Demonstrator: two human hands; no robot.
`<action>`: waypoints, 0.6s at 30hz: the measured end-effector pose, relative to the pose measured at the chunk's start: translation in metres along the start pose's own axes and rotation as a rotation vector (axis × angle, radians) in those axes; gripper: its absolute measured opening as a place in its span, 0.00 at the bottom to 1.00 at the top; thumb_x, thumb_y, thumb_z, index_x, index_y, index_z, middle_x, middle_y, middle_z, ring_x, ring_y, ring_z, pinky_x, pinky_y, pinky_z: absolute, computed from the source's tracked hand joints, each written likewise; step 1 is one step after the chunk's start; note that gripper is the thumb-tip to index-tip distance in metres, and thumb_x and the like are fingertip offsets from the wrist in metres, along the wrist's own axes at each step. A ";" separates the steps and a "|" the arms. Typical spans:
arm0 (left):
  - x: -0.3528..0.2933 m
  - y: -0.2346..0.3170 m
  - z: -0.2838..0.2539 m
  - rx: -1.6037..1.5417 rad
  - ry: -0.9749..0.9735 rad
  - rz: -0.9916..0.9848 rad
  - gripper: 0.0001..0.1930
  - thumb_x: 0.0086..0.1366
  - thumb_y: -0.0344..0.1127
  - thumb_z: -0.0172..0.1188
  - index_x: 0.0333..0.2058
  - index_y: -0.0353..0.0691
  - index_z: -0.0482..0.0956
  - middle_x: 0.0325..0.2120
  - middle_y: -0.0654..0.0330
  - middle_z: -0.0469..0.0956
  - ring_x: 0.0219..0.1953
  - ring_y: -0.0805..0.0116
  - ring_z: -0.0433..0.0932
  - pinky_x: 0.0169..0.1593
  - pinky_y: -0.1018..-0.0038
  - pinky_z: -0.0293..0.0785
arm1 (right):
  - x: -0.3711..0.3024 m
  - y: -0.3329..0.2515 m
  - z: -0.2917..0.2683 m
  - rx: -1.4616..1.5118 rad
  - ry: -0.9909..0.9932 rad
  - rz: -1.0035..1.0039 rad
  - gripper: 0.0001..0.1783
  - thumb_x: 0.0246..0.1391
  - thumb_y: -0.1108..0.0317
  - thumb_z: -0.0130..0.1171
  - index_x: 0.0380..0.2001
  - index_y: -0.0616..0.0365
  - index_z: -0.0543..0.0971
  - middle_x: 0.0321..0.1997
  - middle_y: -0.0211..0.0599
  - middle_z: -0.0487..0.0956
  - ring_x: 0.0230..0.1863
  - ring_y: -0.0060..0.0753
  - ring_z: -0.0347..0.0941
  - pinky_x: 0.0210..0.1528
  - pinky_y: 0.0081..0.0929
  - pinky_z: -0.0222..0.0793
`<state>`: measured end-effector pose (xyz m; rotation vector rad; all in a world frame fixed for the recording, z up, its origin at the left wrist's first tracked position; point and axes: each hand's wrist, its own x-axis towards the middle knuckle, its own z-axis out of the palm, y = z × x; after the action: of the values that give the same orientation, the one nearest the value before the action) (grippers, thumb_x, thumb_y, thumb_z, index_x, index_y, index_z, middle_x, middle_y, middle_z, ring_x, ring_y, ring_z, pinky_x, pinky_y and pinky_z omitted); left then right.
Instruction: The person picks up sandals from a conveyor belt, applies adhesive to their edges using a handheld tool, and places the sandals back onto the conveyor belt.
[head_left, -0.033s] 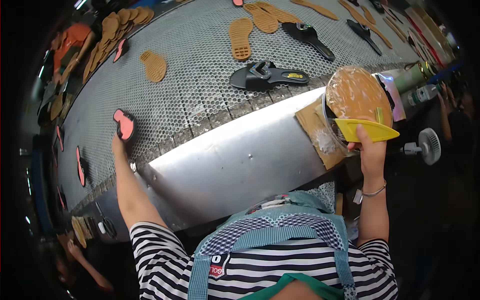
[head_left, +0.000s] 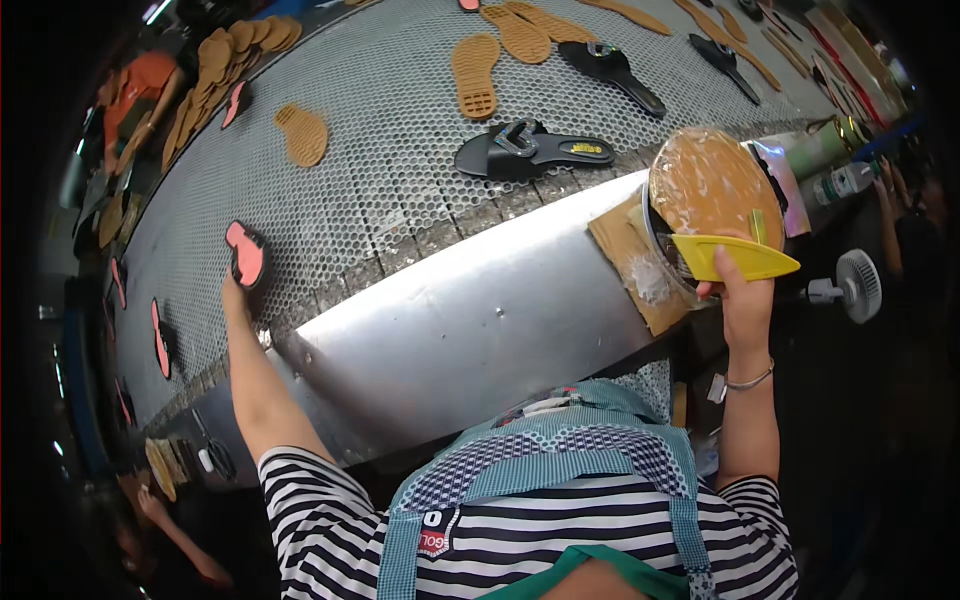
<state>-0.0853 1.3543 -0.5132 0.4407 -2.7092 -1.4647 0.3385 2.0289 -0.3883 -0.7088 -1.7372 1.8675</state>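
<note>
My left hand (head_left: 231, 291) is closed at the near end of a pink-faced, black-edged shoe sole (head_left: 245, 255), over the left part of the mesh surface. Most of its fingers are hidden. In my right hand (head_left: 741, 292) is a flat yellow tool (head_left: 735, 257) with a pointed end, the thumb lying along its face. The tool is held over the near side of a round pot (head_left: 652, 222), whose orange-brown top (head_left: 710, 180) appears covered in wrinkled clear film. Brown cardboard (head_left: 630, 250) shows beside the pot.
On the mesh belt (head_left: 370, 130) lie a black slide sandal (head_left: 535, 150), tan soles (head_left: 476, 75) and several pink-faced pieces (head_left: 161, 340). A bare metal ledge (head_left: 480, 290) runs along its near edge. A small white fan (head_left: 857, 285) stands right; a co-worker's orange top (head_left: 140, 90) shows far left.
The whole view has shifted slightly. Both hands keep the same hold, on the shoe sole and on the yellow tool.
</note>
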 end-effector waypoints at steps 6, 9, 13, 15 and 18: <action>0.038 0.020 -0.088 0.530 0.262 0.129 0.21 0.65 0.41 0.43 0.48 0.34 0.75 0.42 0.54 0.77 0.45 0.61 0.74 0.48 0.65 0.69 | 0.001 0.001 -0.040 -0.030 0.048 -0.003 0.13 0.57 0.69 0.55 0.45 0.62 0.73 0.30 0.34 0.77 0.21 0.19 0.72 0.23 0.14 0.68; -0.016 0.089 0.068 0.149 0.367 0.421 0.20 0.65 0.40 0.43 0.47 0.34 0.76 0.44 0.50 0.77 0.51 0.61 0.73 0.53 0.66 0.67 | -0.001 0.001 -0.030 -0.232 0.077 -0.033 0.15 0.58 0.68 0.54 0.47 0.62 0.72 0.31 0.33 0.76 0.22 0.18 0.71 0.23 0.14 0.67; -0.173 0.225 0.219 0.085 -0.417 0.726 0.18 0.65 0.35 0.47 0.52 0.41 0.74 0.43 0.56 0.77 0.42 0.64 0.74 0.48 0.72 0.69 | 0.008 0.004 -0.036 -0.187 0.034 -0.015 0.12 0.57 0.69 0.55 0.44 0.61 0.74 0.31 0.31 0.77 0.21 0.15 0.71 0.23 0.11 0.67; -0.271 0.277 0.281 0.436 -0.746 0.806 0.25 0.62 0.30 0.47 0.58 0.56 0.67 0.29 0.49 0.77 0.31 0.60 0.75 0.41 0.68 0.71 | 0.007 0.000 -0.036 -0.223 0.017 -0.024 0.12 0.57 0.69 0.55 0.44 0.61 0.75 0.31 0.29 0.77 0.22 0.15 0.71 0.25 0.11 0.66; -0.316 0.285 0.341 0.963 -0.733 1.081 0.30 0.60 0.27 0.45 0.62 0.54 0.57 0.30 0.47 0.79 0.31 0.51 0.79 0.36 0.60 0.74 | 0.002 -0.009 -0.028 -0.317 -0.075 -0.106 0.12 0.57 0.70 0.56 0.43 0.60 0.75 0.32 0.27 0.77 0.23 0.13 0.70 0.25 0.11 0.66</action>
<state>0.0971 1.8626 -0.4342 -1.5906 -2.9572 0.0390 0.3561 2.0519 -0.3809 -0.6535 -2.1039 1.5839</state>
